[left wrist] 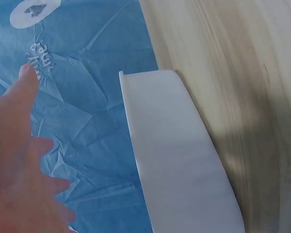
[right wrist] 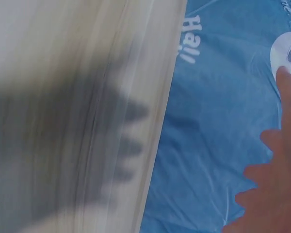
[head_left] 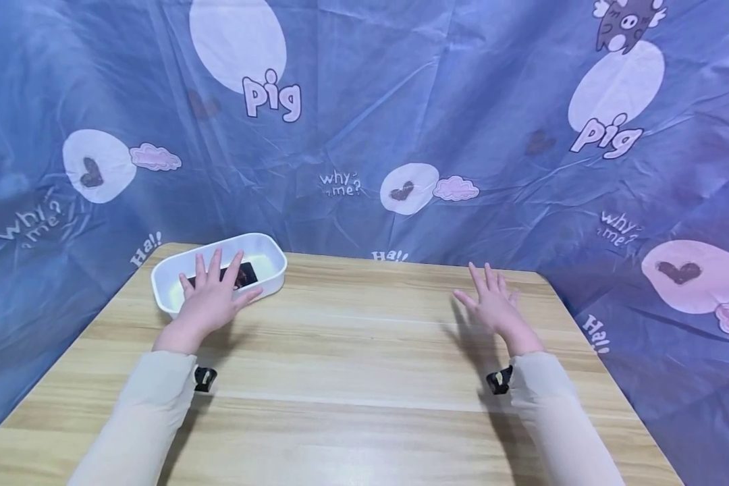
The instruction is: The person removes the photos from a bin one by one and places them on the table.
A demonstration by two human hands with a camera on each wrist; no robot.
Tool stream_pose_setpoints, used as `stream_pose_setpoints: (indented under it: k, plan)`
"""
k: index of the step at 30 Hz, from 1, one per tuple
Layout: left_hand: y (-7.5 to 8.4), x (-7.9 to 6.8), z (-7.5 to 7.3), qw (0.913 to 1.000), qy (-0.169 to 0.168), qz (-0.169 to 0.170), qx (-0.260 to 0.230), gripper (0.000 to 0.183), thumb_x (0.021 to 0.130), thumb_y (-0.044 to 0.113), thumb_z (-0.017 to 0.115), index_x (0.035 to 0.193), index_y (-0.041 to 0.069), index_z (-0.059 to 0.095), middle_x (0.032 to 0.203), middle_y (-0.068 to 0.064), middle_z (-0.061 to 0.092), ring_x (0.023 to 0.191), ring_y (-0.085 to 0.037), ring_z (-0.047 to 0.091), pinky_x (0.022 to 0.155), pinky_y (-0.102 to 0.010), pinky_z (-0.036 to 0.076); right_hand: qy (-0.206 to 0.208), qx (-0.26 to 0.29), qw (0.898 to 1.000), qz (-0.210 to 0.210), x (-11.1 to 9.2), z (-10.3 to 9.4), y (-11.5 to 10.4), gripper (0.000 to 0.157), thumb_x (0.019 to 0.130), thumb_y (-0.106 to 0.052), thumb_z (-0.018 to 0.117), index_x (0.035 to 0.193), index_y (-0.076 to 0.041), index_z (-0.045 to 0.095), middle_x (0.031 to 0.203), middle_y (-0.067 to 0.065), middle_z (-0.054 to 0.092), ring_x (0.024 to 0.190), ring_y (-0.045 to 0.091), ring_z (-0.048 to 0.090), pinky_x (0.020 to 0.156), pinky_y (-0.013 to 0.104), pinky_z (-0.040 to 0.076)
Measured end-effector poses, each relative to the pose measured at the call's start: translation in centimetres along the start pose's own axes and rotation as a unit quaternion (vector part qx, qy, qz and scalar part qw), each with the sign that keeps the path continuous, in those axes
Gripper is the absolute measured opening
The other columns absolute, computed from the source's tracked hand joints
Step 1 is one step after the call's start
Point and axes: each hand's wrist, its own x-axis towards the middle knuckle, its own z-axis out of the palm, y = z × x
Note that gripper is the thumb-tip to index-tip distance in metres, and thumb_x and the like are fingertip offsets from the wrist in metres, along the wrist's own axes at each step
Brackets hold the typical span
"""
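My left hand [head_left: 209, 300] hovers above the near side of a white oblong tub [head_left: 271, 251], its fingers spread and straight. Inside the tub lies a flat, dark rectangular item [head_left: 247, 273], partly covered by that hand, so its kind is unclear. The left wrist view shows the tub's outer wall [left wrist: 174, 145] with the left hand [left wrist: 19, 170] off to one side, apart from it. Over the right part of the table, my right hand [head_left: 492, 305] is held up with fingers spread, holding nothing; its shadow falls on the wood beside it.
The wooden table [head_left: 364, 364] extends between and in front of both arms. A blue cloth [head_left: 352, 121] printed with pigs, hearts and words hangs behind the table and along its sides. The tub stands near the back left corner.
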Motion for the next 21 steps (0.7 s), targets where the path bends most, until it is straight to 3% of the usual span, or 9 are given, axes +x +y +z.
stream_pose_setpoints:
  k: [5, 9, 14, 18, 21]
  plan:
    - [-1.4, 0.1, -0.6, 0.9989, 0.024, -0.015, -0.036, 0.09, 0.094, 0.061, 0.045, 0.156, 0.013, 0.001, 0.157, -0.031, -0.01, 0.138, -0.056, -0.018, 0.101, -0.085, -0.009, 0.019, 0.081, 0.996, -0.04, 1.6, 0.5, -2.1, 0.077, 0.1, -0.051, 0.038, 0.156, -0.012, 0.001, 0.159, 0.027, -0.009, 0.143, 0.051, -0.01, 0.116, 0.071, -0.003]
    - [-3.3, 0.2, -1.2, 0.9937, 0.064, -0.028, -0.087, 0.092, 0.095, 0.057, 0.045, 0.155, 0.009, -0.006, 0.155, -0.035, -0.009, 0.138, -0.06, -0.011, 0.105, -0.083, -0.003, 0.014, 0.179, 0.981, -0.07, 3.5, 1.5, -5.1, 0.07, 0.103, -0.04, 0.039, 0.156, -0.009, 0.006, 0.16, 0.025, -0.002, 0.146, 0.045, -0.001, 0.121, 0.064, 0.003]
    - [-5.6, -0.1, -1.9, 0.9746, 0.12, -0.052, -0.182, 0.089, 0.099, 0.045, 0.046, 0.153, 0.002, -0.01, 0.154, -0.038, -0.008, 0.139, -0.06, -0.003, 0.112, -0.076, 0.006, -0.03, 0.304, 0.949, -0.074, 5.8, 3.5, -10.1, 0.066, 0.103, -0.041, 0.038, 0.156, -0.015, 0.012, 0.162, 0.015, 0.011, 0.147, 0.039, 0.016, 0.123, 0.057, 0.015]
    - [-7.5, -0.5, -2.1, 0.9586, 0.116, -0.088, -0.245, 0.094, 0.097, 0.049, 0.045, 0.151, 0.0, -0.015, 0.153, -0.037, -0.013, 0.14, -0.056, -0.005, 0.116, -0.071, 0.002, -0.076, 0.355, 0.928, -0.086, 7.2, 5.8, -15.1, 0.067, 0.101, -0.048, 0.04, 0.156, -0.017, 0.017, 0.162, 0.012, 0.018, 0.145, 0.035, 0.023, 0.122, 0.054, 0.02]
    - [-8.9, -1.1, -2.2, 0.9456, 0.092, -0.12, -0.288, 0.099, 0.096, 0.055, 0.042, 0.15, 0.002, -0.021, 0.152, -0.036, -0.018, 0.139, -0.057, -0.008, 0.116, -0.069, -0.001, -0.106, 0.379, 0.914, -0.095, 8.1, 7.7, -19.0, 0.069, 0.099, -0.05, 0.042, 0.156, -0.019, 0.018, 0.161, 0.012, 0.022, 0.144, 0.034, 0.027, 0.122, 0.052, 0.024]
